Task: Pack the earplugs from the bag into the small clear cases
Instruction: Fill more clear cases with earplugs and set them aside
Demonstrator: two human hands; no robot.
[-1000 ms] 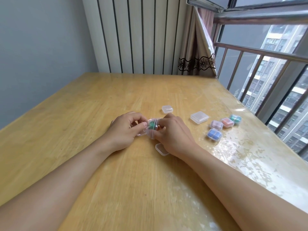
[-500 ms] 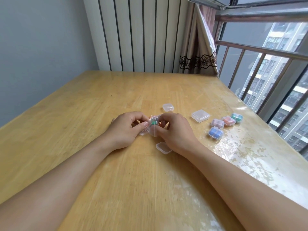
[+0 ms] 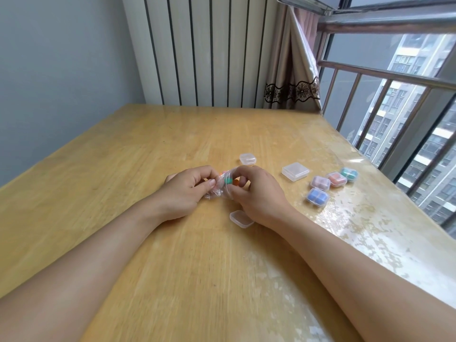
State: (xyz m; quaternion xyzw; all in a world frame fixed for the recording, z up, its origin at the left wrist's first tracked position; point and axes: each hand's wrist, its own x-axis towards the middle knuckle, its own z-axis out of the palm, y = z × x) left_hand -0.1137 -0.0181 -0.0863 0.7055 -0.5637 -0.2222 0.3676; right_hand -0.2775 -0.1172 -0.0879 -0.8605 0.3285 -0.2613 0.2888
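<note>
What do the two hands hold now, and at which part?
Both the left hand and right hand pinch the clear bag of earplugs, one at each side.

Wooden table (image 3: 172,267) bearing small cases (image 3: 318,195)

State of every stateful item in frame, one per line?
bag: held by both hands, earplugs inside
left hand: pinching bag
right hand: pinching bag
blue case: closed, filled
pink case: closed, filled
red case: closed, filled
green case: closed, filled
large clear case: closed, looks empty
far small case: looks empty
near small case: looks empty
</note>
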